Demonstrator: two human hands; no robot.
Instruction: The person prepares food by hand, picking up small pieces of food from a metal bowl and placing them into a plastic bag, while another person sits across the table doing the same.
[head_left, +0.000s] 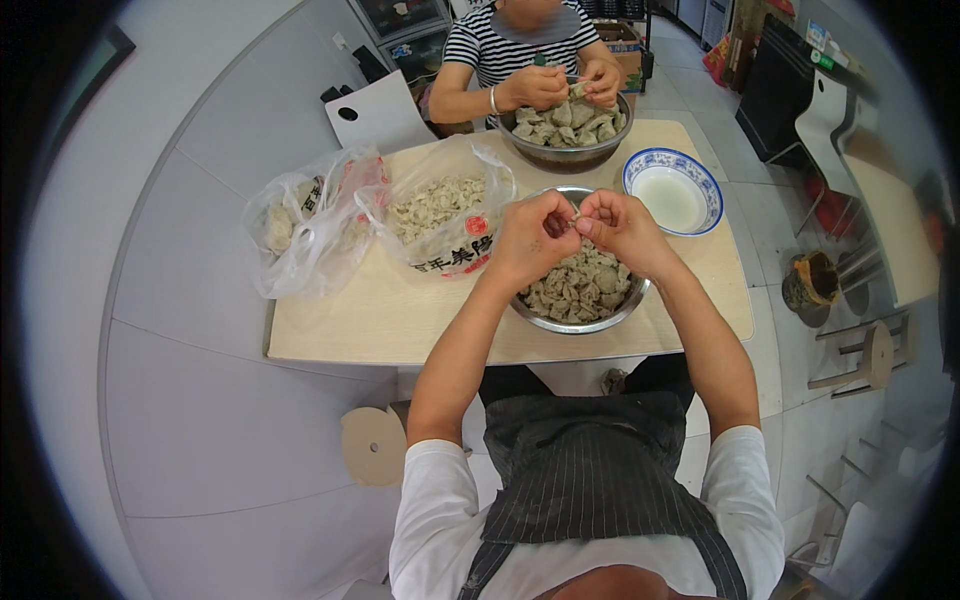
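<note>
Above a steel bowl (545, 323) my left hand (538, 238) and my right hand (628, 232) meet, both closed in a pinch. Between their fingertips is a small greyish bread-like piece (576, 214), mostly covered by the fingers. Many torn greyish-beige pieces (578, 288) fill the bowl beneath. Just left of it, an open clear plastic bag (455, 258) holds small pale bits (438, 204). To the right stands a white bowl (672, 200) with a blue patterned rim; its inside looks pale, perhaps with cloudy liquid.
Across the table (340, 335), a person in a striped shirt (480, 50) works with both hands over a second steel bowl (570, 160) of larger pieces. Another plastic bag (310, 225) lies at the table's left. Stools (375, 445) stand around.
</note>
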